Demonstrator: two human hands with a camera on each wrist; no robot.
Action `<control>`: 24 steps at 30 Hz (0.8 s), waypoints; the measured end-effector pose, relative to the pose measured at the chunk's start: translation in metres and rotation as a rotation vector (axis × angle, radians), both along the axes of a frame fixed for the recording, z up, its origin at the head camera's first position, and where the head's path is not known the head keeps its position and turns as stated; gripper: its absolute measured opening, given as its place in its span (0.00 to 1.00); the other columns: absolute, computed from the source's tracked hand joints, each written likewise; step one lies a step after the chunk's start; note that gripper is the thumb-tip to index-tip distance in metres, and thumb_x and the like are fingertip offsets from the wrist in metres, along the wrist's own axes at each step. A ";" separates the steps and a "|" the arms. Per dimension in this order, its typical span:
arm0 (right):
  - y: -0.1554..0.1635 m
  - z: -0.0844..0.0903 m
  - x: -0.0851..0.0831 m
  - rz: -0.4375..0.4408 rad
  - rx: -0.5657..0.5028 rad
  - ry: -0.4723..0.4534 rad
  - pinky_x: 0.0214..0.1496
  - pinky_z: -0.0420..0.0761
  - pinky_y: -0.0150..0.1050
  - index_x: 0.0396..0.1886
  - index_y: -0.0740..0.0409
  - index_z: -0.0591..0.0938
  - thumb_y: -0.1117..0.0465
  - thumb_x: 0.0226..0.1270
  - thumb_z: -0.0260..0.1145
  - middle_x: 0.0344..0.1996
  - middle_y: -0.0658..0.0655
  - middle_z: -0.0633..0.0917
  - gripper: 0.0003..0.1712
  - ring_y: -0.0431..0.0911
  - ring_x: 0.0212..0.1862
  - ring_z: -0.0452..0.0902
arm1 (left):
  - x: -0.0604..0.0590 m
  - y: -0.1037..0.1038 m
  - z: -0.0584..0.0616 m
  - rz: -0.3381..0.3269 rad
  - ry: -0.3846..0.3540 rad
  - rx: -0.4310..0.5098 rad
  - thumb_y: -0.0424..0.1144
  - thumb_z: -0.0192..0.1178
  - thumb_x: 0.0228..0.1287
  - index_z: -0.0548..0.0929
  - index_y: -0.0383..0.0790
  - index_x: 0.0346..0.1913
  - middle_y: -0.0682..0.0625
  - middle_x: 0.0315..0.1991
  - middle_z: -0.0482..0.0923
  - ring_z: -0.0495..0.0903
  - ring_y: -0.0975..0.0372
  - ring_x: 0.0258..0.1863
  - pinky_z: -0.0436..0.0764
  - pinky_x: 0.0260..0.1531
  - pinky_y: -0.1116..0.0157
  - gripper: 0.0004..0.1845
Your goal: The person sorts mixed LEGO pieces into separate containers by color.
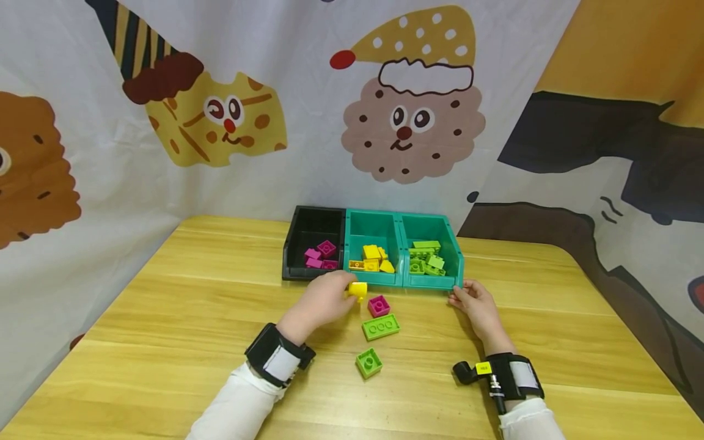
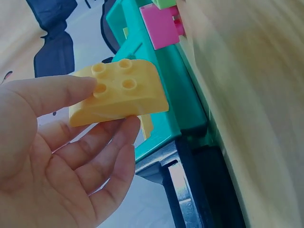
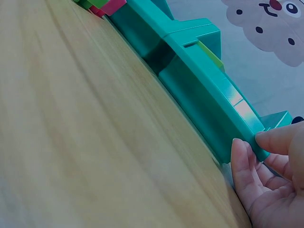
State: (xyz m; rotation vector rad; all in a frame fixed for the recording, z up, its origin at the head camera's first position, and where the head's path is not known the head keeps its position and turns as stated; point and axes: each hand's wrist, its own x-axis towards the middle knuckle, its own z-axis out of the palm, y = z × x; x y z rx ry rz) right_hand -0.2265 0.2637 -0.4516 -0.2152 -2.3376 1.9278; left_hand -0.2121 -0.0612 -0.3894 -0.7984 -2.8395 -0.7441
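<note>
Between thumb and fingers my left hand pinches a yellow toy brick, which has round studs and a sloped side. The brick is just in front of the middle teal bin, where several yellow bricks lie. My right hand grips the front right corner of the right teal bin with thumb and fingers. Several green bricks lie in that bin. On the table in front are a magenta brick, a long green brick and a square green brick.
A black bin adjoins the teal bins on the left and contains several magenta bricks. The three bins stand in a row on the wooden table, before a printed cloth.
</note>
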 end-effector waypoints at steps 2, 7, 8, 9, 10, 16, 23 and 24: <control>0.000 0.000 0.000 -0.001 0.000 -0.002 0.42 0.79 0.25 0.57 0.73 0.63 0.64 0.73 0.52 0.35 0.49 0.75 0.20 0.32 0.36 0.75 | 0.000 -0.001 0.000 0.002 0.006 0.017 0.38 0.63 0.61 0.81 0.37 0.47 0.46 0.44 0.82 0.77 0.58 0.39 0.79 0.48 0.60 0.13; 0.000 0.000 -0.001 -0.008 0.004 -0.002 0.42 0.79 0.25 0.57 0.72 0.63 0.64 0.73 0.52 0.35 0.50 0.75 0.19 0.32 0.36 0.76 | -0.001 -0.001 0.005 0.026 -0.003 0.045 0.39 0.63 0.62 0.79 0.36 0.53 0.44 0.51 0.80 0.79 0.55 0.47 0.77 0.53 0.58 0.18; 0.000 0.000 -0.001 -0.007 0.006 -0.001 0.42 0.79 0.25 0.57 0.72 0.63 0.64 0.73 0.52 0.35 0.50 0.75 0.19 0.32 0.36 0.76 | -0.001 -0.001 0.007 0.030 -0.005 0.045 0.39 0.62 0.62 0.79 0.36 0.54 0.44 0.52 0.80 0.79 0.54 0.49 0.77 0.54 0.58 0.19; 0.000 0.000 -0.001 -0.007 0.008 -0.002 0.42 0.79 0.25 0.57 0.72 0.63 0.64 0.73 0.52 0.35 0.50 0.75 0.19 0.32 0.36 0.76 | -0.002 -0.001 0.008 0.036 -0.003 0.046 0.40 0.62 0.62 0.78 0.36 0.55 0.43 0.53 0.79 0.79 0.54 0.51 0.76 0.55 0.58 0.19; 0.000 0.000 -0.001 -0.008 0.010 -0.001 0.42 0.79 0.25 0.57 0.72 0.63 0.64 0.73 0.51 0.36 0.50 0.75 0.19 0.32 0.36 0.76 | -0.002 -0.001 0.009 0.040 0.003 0.050 0.40 0.62 0.62 0.78 0.36 0.55 0.43 0.54 0.79 0.78 0.54 0.52 0.76 0.55 0.58 0.20; 0.000 -0.001 -0.001 -0.008 0.008 0.005 0.41 0.79 0.25 0.57 0.73 0.63 0.64 0.73 0.51 0.35 0.50 0.75 0.19 0.32 0.36 0.76 | -0.010 0.001 0.016 0.061 0.052 0.102 0.39 0.63 0.62 0.78 0.39 0.50 0.47 0.45 0.81 0.78 0.59 0.38 0.80 0.44 0.62 0.15; -0.001 0.000 0.000 -0.008 0.013 0.000 0.41 0.79 0.25 0.57 0.72 0.63 0.64 0.73 0.51 0.36 0.51 0.75 0.19 0.32 0.36 0.76 | -0.024 0.002 0.014 0.123 0.109 0.234 0.36 0.65 0.59 0.79 0.39 0.45 0.47 0.39 0.82 0.75 0.59 0.31 0.80 0.39 0.63 0.12; -0.001 0.000 0.000 -0.008 0.015 -0.001 0.42 0.79 0.25 0.57 0.72 0.63 0.64 0.73 0.51 0.36 0.51 0.75 0.19 0.31 0.36 0.75 | -0.027 0.003 0.013 0.132 0.121 0.247 0.36 0.66 0.58 0.79 0.39 0.44 0.47 0.39 0.82 0.76 0.58 0.31 0.81 0.39 0.63 0.12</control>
